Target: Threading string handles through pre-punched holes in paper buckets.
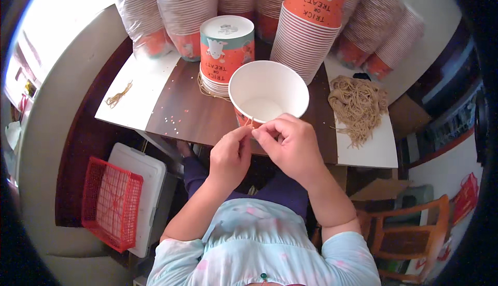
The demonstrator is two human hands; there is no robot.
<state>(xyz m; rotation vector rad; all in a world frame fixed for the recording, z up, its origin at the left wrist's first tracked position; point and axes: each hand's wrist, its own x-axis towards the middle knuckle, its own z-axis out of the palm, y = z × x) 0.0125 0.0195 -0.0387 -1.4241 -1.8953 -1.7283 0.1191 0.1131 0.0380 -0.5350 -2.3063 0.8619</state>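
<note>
Pinching a thin cord (252, 122), the fingertips of your left hand (231, 155) and right hand (291, 145) nearly meet at the near rim of the upright paper cup (249, 81). The cord's end pokes up just above your fingers. Right of the cup lies a tangled cord heap (358, 104); behind it stand an upturned short stack (226, 52) and a taller stack (306, 39).

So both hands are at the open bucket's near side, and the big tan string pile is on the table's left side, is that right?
Wrong side: the head view shows the big tan string pile on the right side of the table. The left hand and right hand are at the near side of the open bucket.
</note>
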